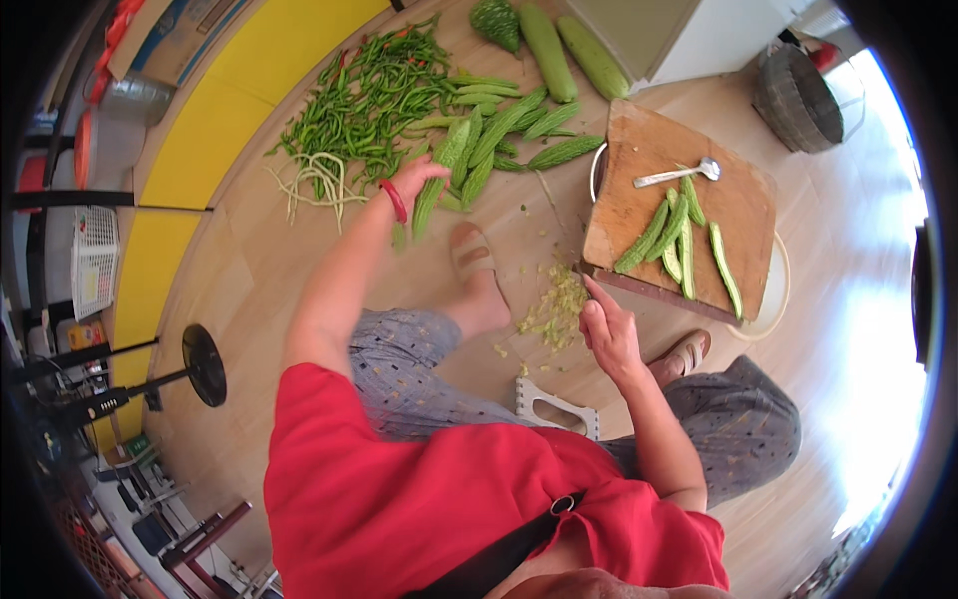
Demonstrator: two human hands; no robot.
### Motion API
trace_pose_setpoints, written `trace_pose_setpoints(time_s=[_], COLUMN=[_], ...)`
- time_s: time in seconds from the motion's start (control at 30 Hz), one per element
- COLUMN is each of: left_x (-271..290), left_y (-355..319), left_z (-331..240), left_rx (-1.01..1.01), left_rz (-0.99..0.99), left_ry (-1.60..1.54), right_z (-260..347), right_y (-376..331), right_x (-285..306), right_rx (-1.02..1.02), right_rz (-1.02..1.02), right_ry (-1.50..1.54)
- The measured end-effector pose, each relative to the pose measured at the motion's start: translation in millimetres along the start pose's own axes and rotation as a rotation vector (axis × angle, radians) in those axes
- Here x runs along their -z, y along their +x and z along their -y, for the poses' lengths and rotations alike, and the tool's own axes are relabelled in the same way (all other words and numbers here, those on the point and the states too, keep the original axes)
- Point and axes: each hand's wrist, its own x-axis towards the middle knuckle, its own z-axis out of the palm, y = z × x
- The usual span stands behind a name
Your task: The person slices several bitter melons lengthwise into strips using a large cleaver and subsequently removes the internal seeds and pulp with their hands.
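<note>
My left hand, with a red band at the wrist, is closed around a green bitter melon beside the pile on the floor. More whole bitter melons lie just beyond it. My right hand is by the near left corner of a wooden cutting board, fingers curled and index finger pointing forward. Whatever it grips is too hard to see. On the board are several halved bitter melons, some with hollowed pale insides, and a metal spoon.
Scooped pale pulp is scattered on the floor between my feet. Green chillies and long beans are heaped at the far left. Large gourds lie at the back. A dark bucket stands far right, a fan at left.
</note>
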Motion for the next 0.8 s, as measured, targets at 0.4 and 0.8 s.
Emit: trace_pose_setpoints(time_s=[0.4, 0.8], left_x=[-54.0, -81.3], left_y=[-106.1, -135.4], left_z=[-23.1, 8.7], left_rx=[-0.324, -0.431], left_rz=[0.099, 0.256], left_ry=[0.87, 0.89], right_z=[29.9, 12.8], right_y=[-5.2, -1.3], right_x=[-26.7, -28.3], right_rx=[0.123, -0.007], right_rz=[0.031, 0.128], right_ry=[-0.086, 0.043])
